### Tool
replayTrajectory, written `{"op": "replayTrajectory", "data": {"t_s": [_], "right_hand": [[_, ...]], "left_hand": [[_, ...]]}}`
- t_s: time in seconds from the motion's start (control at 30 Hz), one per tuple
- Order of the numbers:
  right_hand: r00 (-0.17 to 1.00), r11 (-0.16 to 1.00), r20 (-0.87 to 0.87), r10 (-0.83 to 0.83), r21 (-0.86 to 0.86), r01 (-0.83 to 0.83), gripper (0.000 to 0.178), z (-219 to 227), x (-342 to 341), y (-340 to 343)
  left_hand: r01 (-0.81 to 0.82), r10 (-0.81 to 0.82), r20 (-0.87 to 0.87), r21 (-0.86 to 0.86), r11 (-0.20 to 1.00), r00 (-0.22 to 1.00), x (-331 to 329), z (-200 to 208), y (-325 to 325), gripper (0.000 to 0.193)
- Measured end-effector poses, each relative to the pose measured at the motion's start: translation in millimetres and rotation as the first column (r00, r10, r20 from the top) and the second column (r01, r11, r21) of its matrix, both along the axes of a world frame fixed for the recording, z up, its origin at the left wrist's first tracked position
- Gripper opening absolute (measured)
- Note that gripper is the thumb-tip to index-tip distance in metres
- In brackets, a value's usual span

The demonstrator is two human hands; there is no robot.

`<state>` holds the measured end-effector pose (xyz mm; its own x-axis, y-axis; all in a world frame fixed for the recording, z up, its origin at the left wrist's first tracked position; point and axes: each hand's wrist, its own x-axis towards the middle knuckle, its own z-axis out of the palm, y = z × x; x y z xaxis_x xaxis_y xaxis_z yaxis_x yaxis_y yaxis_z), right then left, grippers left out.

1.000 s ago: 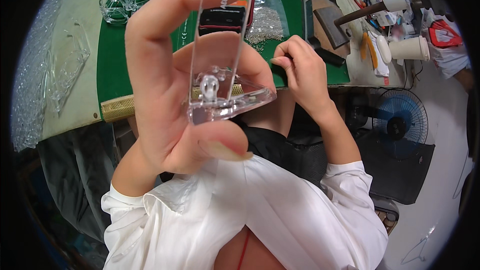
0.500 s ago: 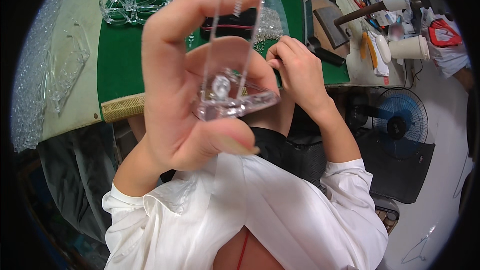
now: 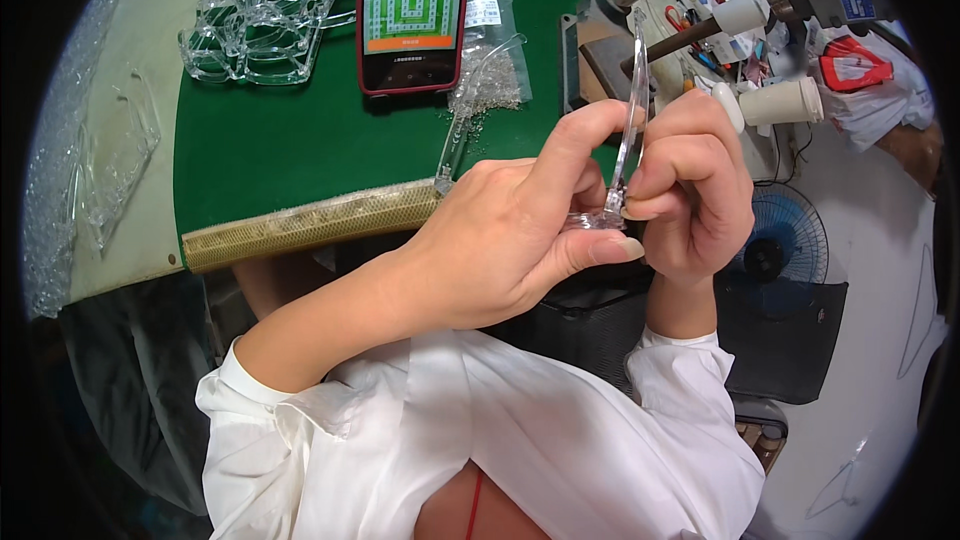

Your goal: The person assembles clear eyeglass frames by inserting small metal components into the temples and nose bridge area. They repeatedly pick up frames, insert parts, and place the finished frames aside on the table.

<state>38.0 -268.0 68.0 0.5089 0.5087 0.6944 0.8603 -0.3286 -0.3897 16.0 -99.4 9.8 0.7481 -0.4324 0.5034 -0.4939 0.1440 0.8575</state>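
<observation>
My left hand (image 3: 505,235) is closed on a clear plastic eyeglass frame (image 3: 598,222), and its fingers hide much of it. A clear temple arm (image 3: 633,110) stands up from the frame's corner, with my left index finger against it. At the hinge where they meet, my right hand (image 3: 700,175) pinches with thumb and fingers; whatever small thing is in that pinch is hidden. Another clear temple arm (image 3: 462,130) extends beyond my left hand's knuckles; whether it joins the held frame, I cannot tell.
A pile of clear eyeglass frames (image 3: 250,50) lies on the green mat (image 3: 300,155). Nearby are a lit phone (image 3: 412,15), a bag of tiny metal parts (image 3: 500,80) and a mesh-covered strip (image 3: 310,228) along the edge. A metal press (image 3: 590,60) stands right.
My left hand has gone down and right, away from the camera, with the eyeglass frame. My right hand has lifted from the mat's edge to the hinge.
</observation>
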Motion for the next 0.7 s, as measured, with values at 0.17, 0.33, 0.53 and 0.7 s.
{"op": "replayTrajectory", "data": {"t_s": [0.17, 0.33, 0.53, 0.7], "right_hand": [[0.996, 0.999, -0.085, -0.021, 0.031, 0.023, 0.018, -1.7, -1.4, -4.9], [0.993, 0.996, -0.112, -0.045, 0.066, 0.052, 0.02, -5.2, -2.9, -2.0], [0.993, 0.996, -0.101, -0.056, 0.058, 0.062, 0.023, -6.0, -2.2, -2.0], [0.992, 0.994, -0.121, -0.037, 0.102, 0.049, 0.027, -6.8, -0.7, -1.0]], "left_hand": [[0.001, -0.001, 0.006, 0.115, 0.993, 1.0, 2.0, 4.2, 4.1, 0.074], [-0.042, 0.039, 0.025, 0.128, 0.991, 0.999, 1.6, 4.8, 3.6, 0.073], [0.006, -0.002, -0.023, 0.147, 0.989, 1.0, 2.0, 7.1, 5.6, 0.072], [0.041, -0.035, -0.069, 0.094, 0.995, 0.997, 2.4, 6.9, 3.8, 0.071]]}}
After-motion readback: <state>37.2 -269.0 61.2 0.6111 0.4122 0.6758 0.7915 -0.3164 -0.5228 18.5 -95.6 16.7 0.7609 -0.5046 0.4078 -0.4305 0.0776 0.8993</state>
